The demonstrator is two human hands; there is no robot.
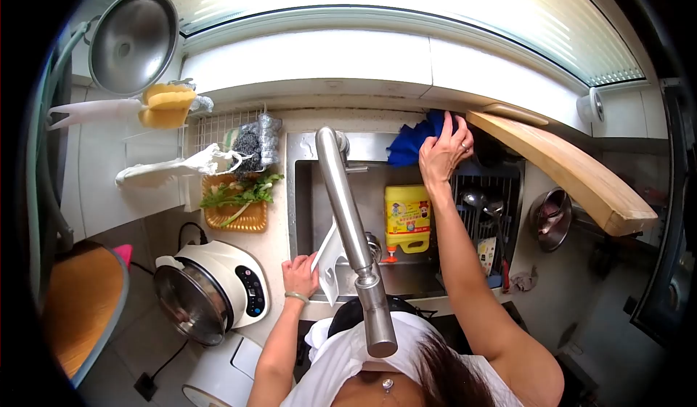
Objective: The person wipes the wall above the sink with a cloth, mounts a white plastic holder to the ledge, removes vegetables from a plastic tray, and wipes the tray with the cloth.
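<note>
Blue cloth (406,145), 1; white object (329,252), 1

The right arm (463,262) stretches far forward, only slightly bent, and the right hand (446,153) is turned back upward, its fingers (448,125) spread and crooked. The left forearm (278,342) reaches a shorter way forward; the left hand (298,277) shows its back, fingers curled around a grip.

No legible txt, btl label (408,217) incl.
</note>
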